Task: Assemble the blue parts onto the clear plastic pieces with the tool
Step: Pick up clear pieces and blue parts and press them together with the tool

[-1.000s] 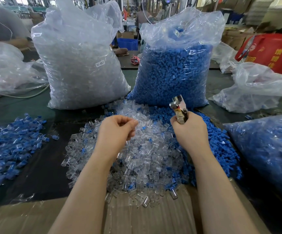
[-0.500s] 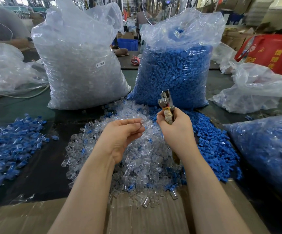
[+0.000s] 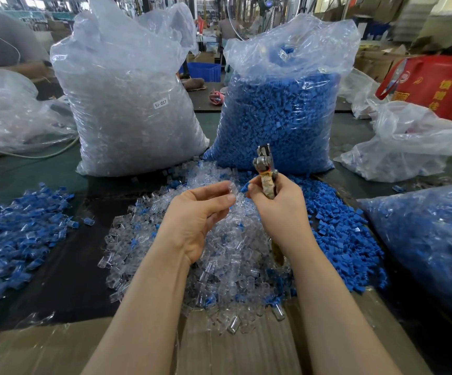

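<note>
left grip: left hand palm up above the clear pile, thumb and fingertips pinching one clear piece.
right grip: right hand wrapped round the tool, metal head pointing up; fingertips also pinch a blue part, just beside the clear piece.
clear pile: loose clear pieces heaped centre on the surface, a few blue ones mixed in.
blue pile: loose blue parts to the right, touching the clear pile.
left heap: blue-and-clear pieces, well apart to the left.
near edge: cardboard under the forearms.
far: bag of clear pieces far left, bag of blue parts far right.
room: workshop, more plastic bags on both sides, red bag far right.
</note>
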Demonstrator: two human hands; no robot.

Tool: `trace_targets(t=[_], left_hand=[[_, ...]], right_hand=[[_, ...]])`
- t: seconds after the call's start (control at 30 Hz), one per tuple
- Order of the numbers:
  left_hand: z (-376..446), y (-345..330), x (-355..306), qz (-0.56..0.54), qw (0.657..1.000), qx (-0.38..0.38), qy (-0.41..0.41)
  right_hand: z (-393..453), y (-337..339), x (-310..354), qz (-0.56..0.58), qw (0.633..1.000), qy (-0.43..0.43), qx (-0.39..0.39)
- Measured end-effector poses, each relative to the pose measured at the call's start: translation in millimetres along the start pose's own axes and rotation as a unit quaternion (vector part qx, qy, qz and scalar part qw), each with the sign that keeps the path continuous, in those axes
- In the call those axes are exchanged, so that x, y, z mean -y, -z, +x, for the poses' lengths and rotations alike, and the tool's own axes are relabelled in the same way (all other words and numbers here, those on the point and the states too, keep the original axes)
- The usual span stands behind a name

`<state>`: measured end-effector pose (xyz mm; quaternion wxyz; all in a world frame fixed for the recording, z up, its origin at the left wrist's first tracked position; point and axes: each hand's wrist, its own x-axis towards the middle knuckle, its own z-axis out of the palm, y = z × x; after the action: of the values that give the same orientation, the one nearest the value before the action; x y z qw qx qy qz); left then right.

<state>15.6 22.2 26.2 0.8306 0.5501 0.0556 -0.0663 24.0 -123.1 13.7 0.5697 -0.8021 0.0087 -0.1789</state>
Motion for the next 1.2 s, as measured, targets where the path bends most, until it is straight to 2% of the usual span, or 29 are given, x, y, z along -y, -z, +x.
trace_targets(t=[0.47,0.63,0.9,1.2], left_hand=[[-0.5,-6.6,2.9,0.046,0.993,-0.082,-0.071],[-2.2,-8.0,3.1,0.011,0.995,-0.075,-0.062],[-4.0,-15.1,7.0,0.033,0.992,-0.087,-0.083],[-6.6,-20.8,5.0,0.013,0.993,-0.078,-0.092]], right_hand=[[-2.5,0.3,4.4,0.034,0.999,0.011,0.013],[-4.0,0.5,6.4,0.066,0.997,0.026,0.01],[-5.9,-1.7,9.2,0.107,0.993,0.05,0.012],[-5.2,-7.1,6.1,0.056,0.996,0.066,-0.019]])
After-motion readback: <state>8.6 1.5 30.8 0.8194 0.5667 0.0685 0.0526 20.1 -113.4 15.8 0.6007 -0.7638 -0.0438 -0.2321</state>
